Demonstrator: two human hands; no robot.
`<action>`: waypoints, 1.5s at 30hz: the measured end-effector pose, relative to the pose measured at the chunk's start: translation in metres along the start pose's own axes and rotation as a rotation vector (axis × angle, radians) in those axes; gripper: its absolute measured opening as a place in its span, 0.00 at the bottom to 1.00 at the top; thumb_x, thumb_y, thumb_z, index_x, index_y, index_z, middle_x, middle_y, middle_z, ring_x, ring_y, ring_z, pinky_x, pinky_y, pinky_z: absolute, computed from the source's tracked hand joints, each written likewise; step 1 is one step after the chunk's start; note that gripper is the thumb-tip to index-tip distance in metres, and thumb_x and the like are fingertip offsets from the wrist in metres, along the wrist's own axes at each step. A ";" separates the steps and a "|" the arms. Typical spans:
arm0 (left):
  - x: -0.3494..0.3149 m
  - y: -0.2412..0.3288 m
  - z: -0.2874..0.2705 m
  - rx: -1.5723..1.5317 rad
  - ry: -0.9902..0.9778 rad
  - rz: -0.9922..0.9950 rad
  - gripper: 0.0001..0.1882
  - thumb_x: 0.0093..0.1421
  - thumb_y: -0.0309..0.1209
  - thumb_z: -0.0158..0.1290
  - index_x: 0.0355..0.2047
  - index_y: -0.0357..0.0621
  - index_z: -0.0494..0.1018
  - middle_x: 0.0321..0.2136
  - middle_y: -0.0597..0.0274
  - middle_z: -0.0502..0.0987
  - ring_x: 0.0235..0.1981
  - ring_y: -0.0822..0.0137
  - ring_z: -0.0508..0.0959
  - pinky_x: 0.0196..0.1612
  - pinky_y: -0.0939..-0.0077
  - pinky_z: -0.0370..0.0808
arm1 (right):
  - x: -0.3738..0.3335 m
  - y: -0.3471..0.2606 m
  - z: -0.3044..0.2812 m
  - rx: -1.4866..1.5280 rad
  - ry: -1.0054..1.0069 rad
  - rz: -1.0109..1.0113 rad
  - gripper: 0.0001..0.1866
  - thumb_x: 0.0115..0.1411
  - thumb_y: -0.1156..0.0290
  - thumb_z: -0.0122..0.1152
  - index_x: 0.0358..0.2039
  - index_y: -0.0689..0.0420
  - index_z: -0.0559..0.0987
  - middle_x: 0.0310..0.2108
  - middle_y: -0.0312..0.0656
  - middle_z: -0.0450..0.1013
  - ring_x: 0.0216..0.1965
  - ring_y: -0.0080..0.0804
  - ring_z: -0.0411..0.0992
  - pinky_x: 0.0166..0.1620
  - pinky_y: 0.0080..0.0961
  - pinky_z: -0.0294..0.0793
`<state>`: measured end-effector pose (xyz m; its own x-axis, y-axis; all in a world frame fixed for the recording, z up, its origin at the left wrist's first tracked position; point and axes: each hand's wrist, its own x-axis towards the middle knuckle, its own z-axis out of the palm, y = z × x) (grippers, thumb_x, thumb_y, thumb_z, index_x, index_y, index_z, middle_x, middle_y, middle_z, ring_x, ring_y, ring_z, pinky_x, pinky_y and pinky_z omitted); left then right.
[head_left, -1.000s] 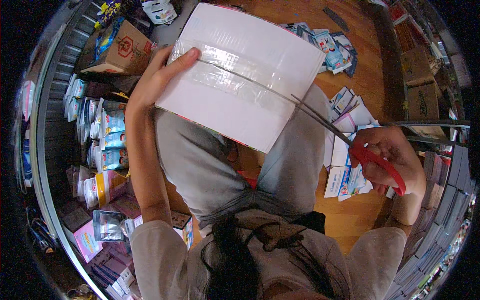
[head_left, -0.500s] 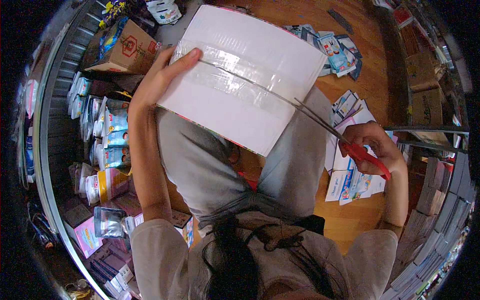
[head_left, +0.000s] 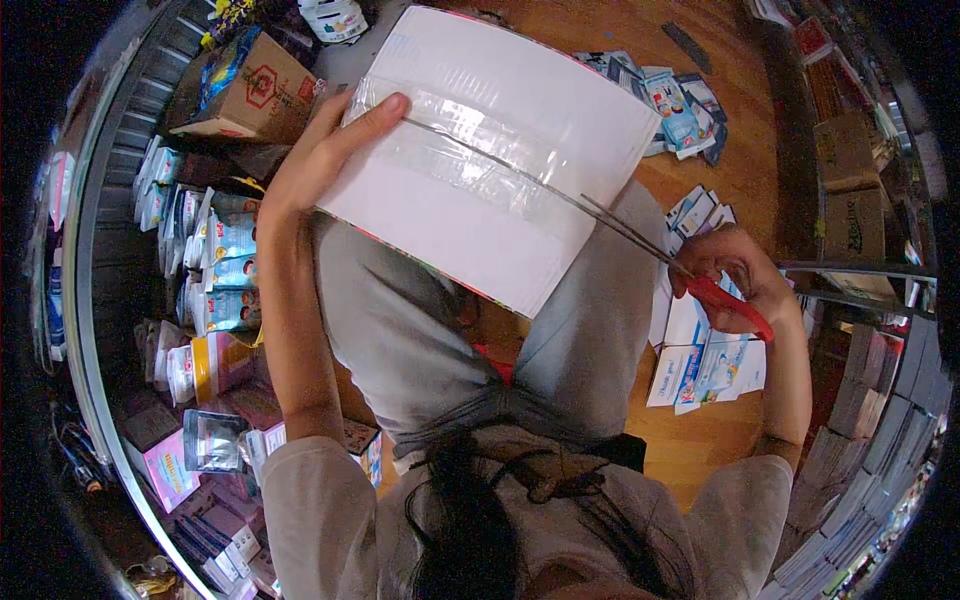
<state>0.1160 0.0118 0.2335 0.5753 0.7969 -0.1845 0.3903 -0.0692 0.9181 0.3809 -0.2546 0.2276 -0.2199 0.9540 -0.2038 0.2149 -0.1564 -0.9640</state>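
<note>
A white cardboard box rests tilted over my knees, with clear packing tape stuck across the seam of its upper face. My left hand grips the box's left edge, the thumb lying on top at the end of the tape. In my right hand is a pair of scissors with red handles. The long, thin blades are slightly apart, and their tips reach the right edge of the box where the seam ends. Most of the fingers in the handle loops are hidden.
A shelf on the left holds several blue and white pouches and an open brown carton. Printed cards lie on the wooden floor by my right knee, with more packets beyond the box. Stacked grey bundles line the right side.
The scissors and my right hand have shifted slightly left, bringing the blade tips further over the box's right edge. My left hand and the box have barely moved.
</note>
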 end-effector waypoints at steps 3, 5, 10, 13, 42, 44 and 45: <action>0.002 -0.004 -0.002 0.005 -0.008 0.010 0.41 0.44 0.56 0.56 0.47 0.32 0.65 0.36 0.53 0.72 0.34 0.67 0.73 0.37 0.80 0.67 | 0.004 -0.002 -0.004 -0.009 -0.009 -0.011 0.22 0.34 0.64 0.67 0.33 0.58 0.75 0.27 0.32 0.71 0.27 0.15 0.65 0.25 0.13 0.58; 0.002 -0.004 -0.002 -0.001 0.005 0.012 0.41 0.44 0.56 0.56 0.47 0.32 0.65 0.35 0.53 0.72 0.33 0.67 0.73 0.37 0.80 0.68 | 0.005 -0.002 -0.005 -0.072 -0.037 0.020 0.23 0.34 0.64 0.67 0.33 0.59 0.75 0.28 0.33 0.72 0.28 0.16 0.65 0.27 0.14 0.60; -0.003 0.002 0.000 0.058 0.028 -0.001 0.38 0.45 0.55 0.56 0.45 0.32 0.67 0.32 0.55 0.74 0.31 0.68 0.74 0.34 0.80 0.68 | 0.010 0.003 0.004 0.054 0.065 0.019 0.24 0.34 0.63 0.67 0.34 0.59 0.75 0.29 0.35 0.72 0.30 0.19 0.68 0.33 0.14 0.66; 0.001 -0.001 -0.001 -0.008 -0.029 0.020 0.37 0.46 0.54 0.55 0.44 0.33 0.68 0.32 0.56 0.74 0.30 0.69 0.73 0.33 0.81 0.68 | 0.018 0.003 -0.005 0.064 -0.073 0.046 0.24 0.34 0.63 0.68 0.33 0.59 0.75 0.29 0.34 0.72 0.29 0.19 0.68 0.31 0.14 0.66; -0.006 0.000 -0.008 -0.048 -0.164 0.171 0.27 0.53 0.48 0.53 0.42 0.37 0.69 0.31 0.62 0.74 0.30 0.75 0.73 0.33 0.82 0.69 | 0.021 -0.018 0.016 -0.339 0.079 0.198 0.11 0.38 0.71 0.64 0.24 0.58 0.76 0.16 0.32 0.67 0.17 0.16 0.62 0.22 0.15 0.61; -0.005 -0.002 -0.008 -0.054 -0.177 0.179 0.27 0.52 0.48 0.53 0.42 0.37 0.69 0.31 0.63 0.74 0.29 0.75 0.73 0.33 0.82 0.69 | 0.018 -0.017 0.021 -0.357 0.102 0.182 0.11 0.38 0.72 0.64 0.25 0.58 0.76 0.15 0.31 0.67 0.17 0.16 0.62 0.22 0.15 0.61; -0.006 -0.001 -0.009 -0.027 -0.179 0.200 0.27 0.52 0.48 0.53 0.43 0.37 0.69 0.31 0.63 0.74 0.29 0.75 0.73 0.33 0.82 0.69 | 0.018 -0.019 0.024 -0.332 0.118 0.209 0.12 0.37 0.70 0.64 0.25 0.58 0.75 0.16 0.32 0.66 0.17 0.17 0.62 0.23 0.15 0.60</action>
<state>0.1058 0.0129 0.2365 0.7579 0.6501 -0.0549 0.2379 -0.1971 0.9511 0.3498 -0.2404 0.2376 -0.0324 0.9361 -0.3503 0.5434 -0.2777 -0.7922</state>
